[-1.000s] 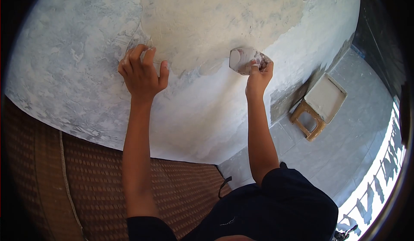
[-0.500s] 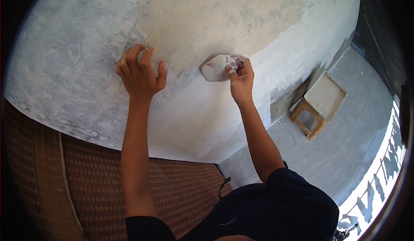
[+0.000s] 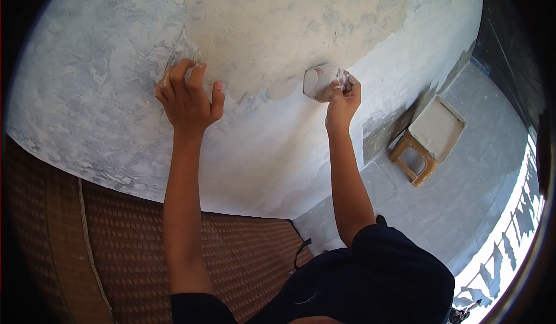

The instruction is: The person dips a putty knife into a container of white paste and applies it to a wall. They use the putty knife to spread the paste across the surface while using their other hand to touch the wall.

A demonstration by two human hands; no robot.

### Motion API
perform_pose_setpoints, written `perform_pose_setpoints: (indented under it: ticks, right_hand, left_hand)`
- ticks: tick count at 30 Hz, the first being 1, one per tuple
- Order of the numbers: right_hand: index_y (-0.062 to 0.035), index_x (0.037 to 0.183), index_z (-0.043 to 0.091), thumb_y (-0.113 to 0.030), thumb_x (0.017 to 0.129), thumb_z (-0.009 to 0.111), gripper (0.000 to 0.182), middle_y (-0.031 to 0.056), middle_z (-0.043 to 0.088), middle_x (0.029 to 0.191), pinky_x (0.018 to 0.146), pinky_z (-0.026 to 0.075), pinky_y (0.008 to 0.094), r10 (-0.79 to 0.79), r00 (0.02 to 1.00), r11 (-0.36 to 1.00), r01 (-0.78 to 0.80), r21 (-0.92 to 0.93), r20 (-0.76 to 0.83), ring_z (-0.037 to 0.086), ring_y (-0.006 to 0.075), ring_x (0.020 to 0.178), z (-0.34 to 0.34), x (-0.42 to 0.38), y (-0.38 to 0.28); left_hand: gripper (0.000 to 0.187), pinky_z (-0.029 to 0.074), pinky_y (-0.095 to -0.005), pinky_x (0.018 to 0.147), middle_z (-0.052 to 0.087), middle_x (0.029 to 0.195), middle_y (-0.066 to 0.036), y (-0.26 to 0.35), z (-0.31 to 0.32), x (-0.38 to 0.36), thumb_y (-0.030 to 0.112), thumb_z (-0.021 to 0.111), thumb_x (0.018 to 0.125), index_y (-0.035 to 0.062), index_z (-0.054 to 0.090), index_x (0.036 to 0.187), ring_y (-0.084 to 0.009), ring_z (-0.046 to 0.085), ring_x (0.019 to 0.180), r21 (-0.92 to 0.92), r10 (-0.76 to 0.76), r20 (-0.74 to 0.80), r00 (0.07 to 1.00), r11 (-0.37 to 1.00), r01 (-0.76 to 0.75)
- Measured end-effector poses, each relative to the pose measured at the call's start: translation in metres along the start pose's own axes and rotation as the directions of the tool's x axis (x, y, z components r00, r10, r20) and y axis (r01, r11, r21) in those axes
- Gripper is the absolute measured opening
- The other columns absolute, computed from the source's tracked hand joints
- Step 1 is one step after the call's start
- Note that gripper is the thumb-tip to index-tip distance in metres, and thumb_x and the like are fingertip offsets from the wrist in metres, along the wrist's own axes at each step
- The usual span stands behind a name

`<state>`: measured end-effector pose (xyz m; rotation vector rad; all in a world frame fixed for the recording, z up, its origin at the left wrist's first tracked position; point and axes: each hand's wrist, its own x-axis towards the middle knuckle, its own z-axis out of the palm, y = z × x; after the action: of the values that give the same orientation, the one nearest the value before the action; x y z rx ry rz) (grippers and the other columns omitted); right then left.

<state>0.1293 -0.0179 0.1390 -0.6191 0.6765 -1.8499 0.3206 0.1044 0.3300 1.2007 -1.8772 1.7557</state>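
The right hand gripped a flat scraper smeared with whitish paste, the thumb on the near face and the other fingers curled behind it. The scraper was at the lower edge of the cream patch on the wall; whether its blade touched the surface could not be told. The left hand was spread, fingers bent and fingertips against the wall, left of the patch. Below, the dark shirt bore a small pale squiggle on the front, too small to read as lettering. A woven brown mat lay at the lower left. To the right, a tray of pale paste rested on a tan stool on the grey tiled floor.
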Motion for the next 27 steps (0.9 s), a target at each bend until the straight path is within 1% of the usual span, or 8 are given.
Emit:
perform_pose_setpoints:
  ticks: [2,8,12,14,18,20,23,27]
  right_hand:
    - [0.0046,0.107,0.048,0.002,0.089,0.053,0.019,0.0121,0.057,0.103,0.079,0.049,0.0281,-0.011,0.976,0.997,0.028,0.078,-0.217,0.056,0.0147,0.088,-0.009,0.005,-0.013]
    - [0.001,0.107,0.054,-0.002,0.086,0.062,0.022,0.0063,0.059,0.097,0.079,0.045,0.0267,0.007,0.927,0.996,0.027,-0.083,0.374,0.055,0.0123,0.088,0.015,-0.026,-0.022]
    - [0.002,0.106,0.052,0.0,0.086,0.06,0.022,0.0097,0.059,0.097,0.08,0.046,0.0255,-0.019,0.998,0.985,0.029,0.172,-0.063,0.057,0.0135,0.089,-0.006,0.011,-0.016]
    - [0.0021,0.106,0.051,0.0,0.086,0.059,0.021,0.0105,0.059,0.098,0.079,0.046,0.0251,-0.036,0.996,0.983,0.05,0.175,-0.082,0.056,0.0134,0.09,-0.007,0.004,-0.024]
    - [0.0025,0.102,0.054,-0.003,0.085,0.063,0.021,0.0065,0.059,0.092,0.076,0.043,0.0253,-0.002,0.931,0.996,0.033,-0.078,0.366,0.053,0.0114,0.084,0.011,-0.023,-0.021]
    - [0.003,0.103,0.054,-0.001,0.085,0.062,0.02,0.0067,0.059,0.092,0.076,0.044,0.0259,-0.037,0.945,0.991,0.077,-0.112,0.324,0.053,0.012,0.084,0.011,-0.016,-0.008]
    - [0.0045,0.106,0.051,0.003,0.086,0.055,0.021,0.0096,0.057,0.096,0.078,0.047,0.0279,-0.017,0.995,1.0,0.019,0.02,-0.102,0.054,0.0138,0.084,-0.011,0.004,-0.001]
    - [0.004,0.107,0.05,0.004,0.086,0.054,0.022,0.0112,0.057,0.1,0.078,0.047,0.0283,-0.034,0.977,0.999,0.026,-0.04,-0.212,0.055,0.0146,0.086,-0.047,0.012,0.002]
  left_hand:
    - [0.039,0.027,-0.0425,0.091,0.051,0.114,-0.009,0.001,0.0,0.001,0.037,0.05,0.088,0.0114,0.047,0.117,-0.0278,0.043,0.109,0.009,-0.001,0.004,1.0,1.0,0.001]
    - [0.032,0.03,-0.0419,0.088,0.053,0.109,-0.007,0.002,0.001,0.004,0.037,0.047,0.089,0.0143,0.049,0.112,-0.0269,0.047,0.103,0.01,-0.001,-0.039,0.999,1.0,0.001]
    - [0.036,0.029,-0.0423,0.089,0.052,0.112,-0.009,0.002,0.0,0.002,0.037,0.049,0.088,0.0127,0.048,0.115,-0.0276,0.045,0.106,0.014,-0.007,-0.02,1.0,1.0,0.007]
    - [0.039,0.028,-0.0428,0.09,0.051,0.115,-0.01,0.002,0.0,0.001,0.036,0.051,0.087,0.0112,0.047,0.117,-0.0283,0.044,0.109,0.007,-0.011,0.008,1.0,1.0,0.011]
    - [0.039,0.028,-0.0427,0.09,0.051,0.115,-0.009,0.003,-0.002,0.001,0.036,0.052,0.087,0.0112,0.047,0.117,-0.0282,0.044,0.108,0.009,-0.007,0.009,1.0,1.0,0.007]
    - [0.039,0.028,-0.0427,0.09,0.052,0.115,-0.009,0.002,-0.001,0.002,0.036,0.052,0.087,0.0113,0.047,0.117,-0.0281,0.044,0.108,0.009,-0.005,0.006,1.0,1.0,0.005]
    - [0.039,0.028,-0.0423,0.09,0.052,0.114,-0.009,0.001,0.0,0.001,0.037,0.051,0.088,0.0117,0.047,0.117,-0.0279,0.044,0.108,0.021,0.0,0.005,1.0,1.0,0.0]
    - [0.038,0.028,-0.0413,0.089,0.052,0.114,-0.008,0.0,0.0,0.003,0.038,0.05,0.088,0.0121,0.047,0.117,-0.0265,0.045,0.107,0.039,-0.001,0.001,1.0,0.999,0.001]
